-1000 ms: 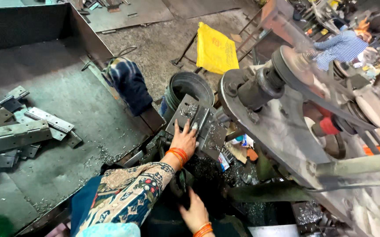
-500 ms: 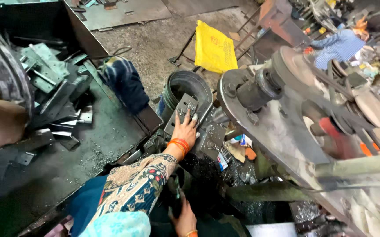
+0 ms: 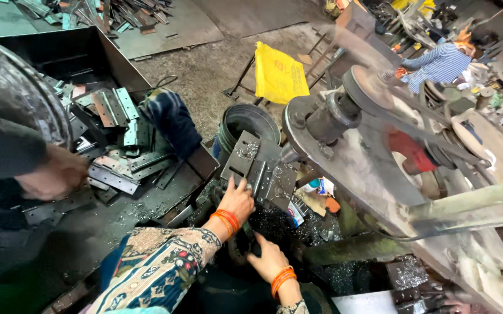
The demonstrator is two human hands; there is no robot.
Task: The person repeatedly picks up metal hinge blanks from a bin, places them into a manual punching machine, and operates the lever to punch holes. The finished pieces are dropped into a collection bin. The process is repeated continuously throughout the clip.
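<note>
Grimy workshop floor [image 3: 205, 70] and metal scrap surround a dark press bench [image 3: 298, 232]. Left hand [image 3: 237, 200] lies flat, fingers spread open, on the lower edge of a grey punched metal plate [image 3: 257, 168] that sits tilted on the machine just beside a steel bucket [image 3: 248, 122]. Right hand [image 3: 269, 259] rests lower, fingers curled on something dark; whether it grips, I cannot tell. Another person's hand [image 3: 54, 174] reaches into the tray of plates [image 3: 117, 151] at left. Beyond spins a big flywheel [image 3: 373, 168].
</note>
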